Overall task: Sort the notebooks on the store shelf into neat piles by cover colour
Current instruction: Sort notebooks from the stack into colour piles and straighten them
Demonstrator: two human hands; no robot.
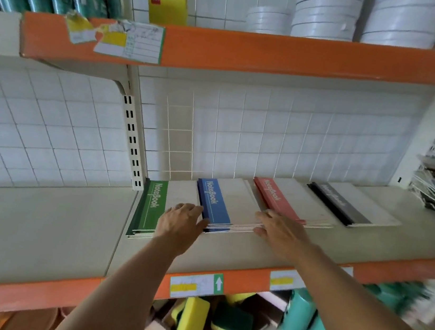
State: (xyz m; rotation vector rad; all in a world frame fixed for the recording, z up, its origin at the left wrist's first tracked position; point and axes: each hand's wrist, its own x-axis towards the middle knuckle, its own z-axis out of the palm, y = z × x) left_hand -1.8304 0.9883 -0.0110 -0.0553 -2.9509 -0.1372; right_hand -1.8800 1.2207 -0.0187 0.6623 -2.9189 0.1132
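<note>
Both hands frame the blue notebook pile [215, 206] on the shelf [367, 240]. The left hand [181, 222] lies with relaxed fingers against the pile's left edge, partly over the green notebook pile [148, 208]. The right hand [280, 227], fingers straight and together, presses the pile's right front corner. Both forearms reach up and forward. The red pile [278, 197] and black pile [344, 203] lie further right, apart.

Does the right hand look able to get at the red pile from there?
Probably yes. The right hand rests at the blue pile, right beside the red pile, and nothing lies between them.
</note>
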